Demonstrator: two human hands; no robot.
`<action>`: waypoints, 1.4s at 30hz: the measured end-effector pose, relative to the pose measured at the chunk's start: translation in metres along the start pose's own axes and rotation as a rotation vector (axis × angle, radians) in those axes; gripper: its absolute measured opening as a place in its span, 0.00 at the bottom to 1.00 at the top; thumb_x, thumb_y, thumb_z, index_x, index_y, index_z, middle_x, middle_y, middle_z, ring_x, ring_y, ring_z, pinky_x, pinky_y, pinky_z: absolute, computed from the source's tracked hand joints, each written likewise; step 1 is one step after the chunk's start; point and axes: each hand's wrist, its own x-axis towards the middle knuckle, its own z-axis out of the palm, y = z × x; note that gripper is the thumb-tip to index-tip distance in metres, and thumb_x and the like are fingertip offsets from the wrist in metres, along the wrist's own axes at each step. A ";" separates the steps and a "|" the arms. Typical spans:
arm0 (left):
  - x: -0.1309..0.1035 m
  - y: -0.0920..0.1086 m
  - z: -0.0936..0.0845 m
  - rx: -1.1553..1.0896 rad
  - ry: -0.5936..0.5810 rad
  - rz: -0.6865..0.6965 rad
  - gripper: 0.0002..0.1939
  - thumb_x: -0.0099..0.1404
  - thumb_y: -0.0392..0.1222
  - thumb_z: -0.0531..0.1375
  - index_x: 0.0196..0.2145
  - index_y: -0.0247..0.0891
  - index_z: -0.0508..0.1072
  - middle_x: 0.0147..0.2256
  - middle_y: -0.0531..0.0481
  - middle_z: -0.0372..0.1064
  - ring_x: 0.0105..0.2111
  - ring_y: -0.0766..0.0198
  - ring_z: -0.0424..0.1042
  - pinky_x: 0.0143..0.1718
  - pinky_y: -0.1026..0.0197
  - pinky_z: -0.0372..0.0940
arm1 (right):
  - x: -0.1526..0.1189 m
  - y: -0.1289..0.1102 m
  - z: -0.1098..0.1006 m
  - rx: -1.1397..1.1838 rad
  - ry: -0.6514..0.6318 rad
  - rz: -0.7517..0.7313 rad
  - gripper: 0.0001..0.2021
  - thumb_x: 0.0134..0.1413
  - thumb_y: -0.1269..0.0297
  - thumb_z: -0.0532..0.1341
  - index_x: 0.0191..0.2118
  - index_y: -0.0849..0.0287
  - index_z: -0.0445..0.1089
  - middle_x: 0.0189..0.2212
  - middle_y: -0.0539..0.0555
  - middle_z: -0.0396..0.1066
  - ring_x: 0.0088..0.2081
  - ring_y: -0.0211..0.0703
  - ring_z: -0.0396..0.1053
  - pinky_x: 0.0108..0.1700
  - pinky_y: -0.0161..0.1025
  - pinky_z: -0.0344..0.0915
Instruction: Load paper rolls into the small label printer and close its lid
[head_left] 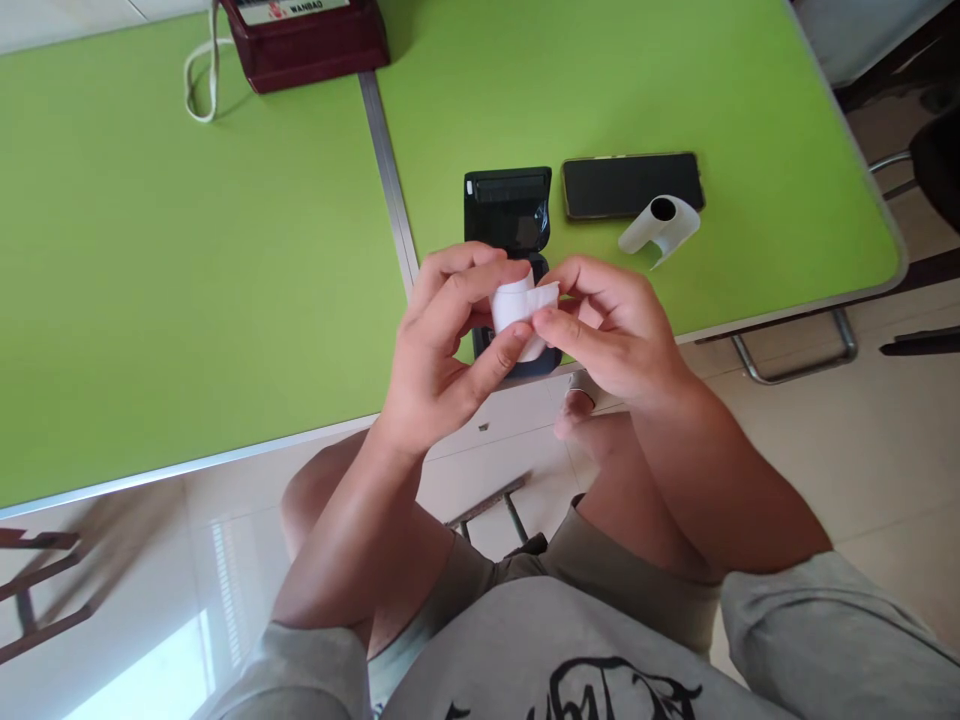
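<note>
Between my hands is a small white paper roll point(514, 310). My left hand point(450, 340) curls round its left side, with the thumb below and the fingers on top. At the roll's right, my right hand point(611, 320) pinches the loose end of the paper between thumb and fingers. Directly beneath, on the table near its front edge, lies a small black device point(508, 205) with its lid raised, resembling a portable receipt printer. My hands and the roll hide much of its lower half.
A second paper roll point(660, 228), partly unwound and showing a dark core, leans by a black smartphone point(630, 186) on the green table point(225, 270). A maroon box point(307, 45) with a white cord point(214, 70) stands at the back left. A metal strip point(386, 170) crosses the tabletop.
</note>
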 end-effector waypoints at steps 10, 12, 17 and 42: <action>0.001 0.002 -0.006 0.088 -0.126 0.053 0.38 0.58 0.55 0.77 0.63 0.52 0.71 0.57 0.44 0.72 0.54 0.48 0.77 0.44 0.51 0.79 | 0.006 0.004 -0.004 -0.099 0.086 -0.128 0.25 0.60 0.39 0.68 0.28 0.53 0.61 0.22 0.44 0.59 0.23 0.32 0.63 0.21 0.32 0.63; 0.001 0.002 -0.005 0.092 -0.101 0.055 0.39 0.57 0.55 0.77 0.63 0.52 0.71 0.56 0.44 0.73 0.54 0.49 0.77 0.45 0.52 0.78 | 0.006 0.008 -0.007 -0.103 0.076 -0.140 0.24 0.61 0.41 0.67 0.29 0.53 0.61 0.23 0.44 0.59 0.23 0.32 0.64 0.21 0.31 0.63; 0.000 0.003 -0.005 0.045 -0.054 0.052 0.34 0.60 0.58 0.75 0.60 0.50 0.74 0.54 0.46 0.78 0.50 0.52 0.80 0.50 0.49 0.78 | 0.002 0.017 -0.012 -0.229 0.051 -0.244 0.12 0.66 0.52 0.65 0.49 0.47 0.66 0.31 0.45 0.67 0.29 0.36 0.71 0.27 0.35 0.72; 0.007 -0.022 -0.028 -0.062 0.147 -0.211 0.20 0.72 0.67 0.60 0.43 0.50 0.77 0.41 0.48 0.79 0.38 0.56 0.80 0.42 0.48 0.77 | 0.044 0.043 -0.032 -0.653 0.161 -0.415 0.11 0.57 0.62 0.72 0.44 0.51 0.73 0.42 0.53 0.78 0.43 0.49 0.75 0.46 0.49 0.74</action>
